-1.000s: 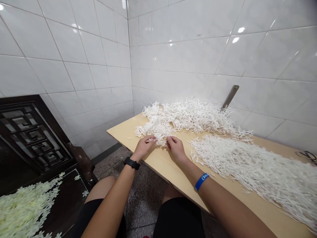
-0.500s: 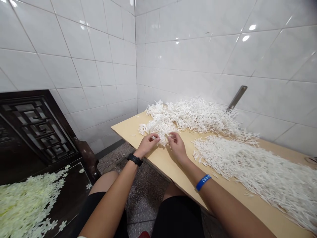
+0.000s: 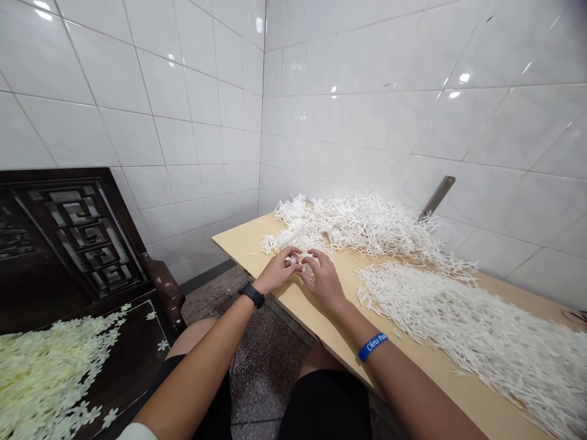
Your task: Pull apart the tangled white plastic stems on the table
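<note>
My left hand [image 3: 280,269] and my right hand [image 3: 321,278] meet at the near edge of a tangled heap of white plastic sprigs [image 3: 348,223] on a pale wooden board [image 3: 302,305]. The fingertips of both hands are curled and pinched together on a small white sprig piece [image 3: 297,261] pulled from the heap. A black watch is on my left wrist and a blue band on my right.
A second, longer pile of white straight pieces [image 3: 477,330] lies on the board to the right. A dark carved wooden bench [image 3: 77,238] at the left holds pale yellow-green plastic flowers [image 3: 50,366]. White tiled walls close in behind. A metal bracket [image 3: 436,197] leans on the wall.
My hands have drawn closer together, fingertips now touching over one small piece. The view has shifted a little to the left and down.
</note>
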{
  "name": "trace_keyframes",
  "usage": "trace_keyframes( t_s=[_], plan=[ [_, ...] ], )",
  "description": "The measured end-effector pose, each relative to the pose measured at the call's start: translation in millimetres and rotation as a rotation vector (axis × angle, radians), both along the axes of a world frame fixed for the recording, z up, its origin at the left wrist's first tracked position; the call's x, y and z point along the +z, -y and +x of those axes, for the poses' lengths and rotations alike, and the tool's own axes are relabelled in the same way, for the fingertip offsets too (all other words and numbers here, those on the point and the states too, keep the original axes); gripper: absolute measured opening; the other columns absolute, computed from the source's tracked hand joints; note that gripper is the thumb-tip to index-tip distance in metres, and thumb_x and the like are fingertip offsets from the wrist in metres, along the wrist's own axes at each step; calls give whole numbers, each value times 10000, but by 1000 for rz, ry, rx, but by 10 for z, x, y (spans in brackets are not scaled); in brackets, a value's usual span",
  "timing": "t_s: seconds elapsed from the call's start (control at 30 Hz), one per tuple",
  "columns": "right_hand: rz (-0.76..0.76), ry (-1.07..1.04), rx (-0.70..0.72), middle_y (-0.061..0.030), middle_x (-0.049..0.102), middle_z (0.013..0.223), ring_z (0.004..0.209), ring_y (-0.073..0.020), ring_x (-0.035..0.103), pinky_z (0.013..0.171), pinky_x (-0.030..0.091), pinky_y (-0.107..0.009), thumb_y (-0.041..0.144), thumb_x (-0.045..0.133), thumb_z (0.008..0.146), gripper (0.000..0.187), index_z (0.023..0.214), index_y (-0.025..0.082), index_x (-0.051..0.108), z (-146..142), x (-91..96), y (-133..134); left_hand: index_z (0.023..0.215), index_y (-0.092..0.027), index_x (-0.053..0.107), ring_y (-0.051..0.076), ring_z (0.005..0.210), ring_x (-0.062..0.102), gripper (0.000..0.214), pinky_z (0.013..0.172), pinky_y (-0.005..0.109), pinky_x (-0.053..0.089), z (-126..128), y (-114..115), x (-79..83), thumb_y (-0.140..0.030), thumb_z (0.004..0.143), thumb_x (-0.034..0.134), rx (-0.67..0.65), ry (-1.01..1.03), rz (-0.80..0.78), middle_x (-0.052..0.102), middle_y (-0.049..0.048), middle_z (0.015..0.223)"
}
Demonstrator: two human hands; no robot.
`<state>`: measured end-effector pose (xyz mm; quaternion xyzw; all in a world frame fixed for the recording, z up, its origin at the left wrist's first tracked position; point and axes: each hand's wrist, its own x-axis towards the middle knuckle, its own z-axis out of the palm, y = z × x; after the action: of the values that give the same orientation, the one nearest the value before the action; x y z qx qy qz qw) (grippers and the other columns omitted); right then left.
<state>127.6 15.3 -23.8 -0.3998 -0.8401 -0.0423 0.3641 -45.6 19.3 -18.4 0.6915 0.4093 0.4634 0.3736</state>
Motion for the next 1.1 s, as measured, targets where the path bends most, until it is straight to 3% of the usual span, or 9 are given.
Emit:
trace_keyframes(
  t_s=[0.1,0.2,0.3,0.4,0.5,0.6,0.7,0.83,1.1],
  plan=[
    [-35,-3,-7,-121,609,1062,992,-267,552,860,438,-402,273,523,901,158,980,181,624,2,-6,-3,1215,-190,530,118,754,598,407,714,278,516,17,8,6,-318,831,581,-10,38,-16,572,91,1128],
    [-50,-84,-3,-109,612,980,921,-245,557,818,439,-371,238,466,911,162,942,183,616,14,-12,-4,1311,-218,491,212,1045,601,491,859,337,511,47,48,-9,-345,846,582,-41,32,-6,555,136,1250],
    [-53,-225,-3,-89,595,915,873,-223,555,785,449,-343,224,428,919,179,905,190,603,36,-6,-6,1382,-245,422,273,1284,461,605,965,373,462,94,88,-37,-351,822,623,-81,-39,11,511,135,1359],
    [-28,-267,2,-86,584,903,877,-217,556,780,456,-334,219,421,922,192,863,190,601,72,45,6,1319,-213,478,264,1170,550,519,917,359,474,182,85,-36,-366,838,596,32,-215,121,573,122,1291],
    [50,-150,-78,-108,583,939,897,-236,551,783,447,-356,227,446,912,200,813,191,616,122,160,53,1075,-162,602,246,911,624,278,811,365,477,303,36,37,-328,909,453,222,-565,283,669,112,990],
    [69,68,-206,-119,598,910,881,-259,551,737,415,-368,228,474,893,226,722,190,618,163,292,126,927,-152,620,283,960,593,193,850,409,435,428,-27,152,-212,878,443,269,-751,368,646,148,977],
    [-118,114,-274,-106,611,778,739,-227,556,631,365,-324,224,489,864,247,648,191,603,171,365,194,890,-150,630,303,1037,568,169,878,423,412,516,-85,230,-122,816,481,225,-825,397,627,177,1060],
    [-428,-15,-302,-54,570,580,508,-159,458,504,265,-274,248,502,810,259,557,206,536,152,350,252,831,-126,657,316,890,630,134,769,413,448,550,-162,232,-105,757,547,134,-955,361,664,191,909],
    [-566,-232,-332,9,443,489,483,-139,382,490,233,-261,269,417,804,302,510,213,382,175,313,310,905,-102,674,267,943,643,174,830,421,488,755,-385,296,-179,892,519,72,-1106,236,677,164,959]
  ],
)
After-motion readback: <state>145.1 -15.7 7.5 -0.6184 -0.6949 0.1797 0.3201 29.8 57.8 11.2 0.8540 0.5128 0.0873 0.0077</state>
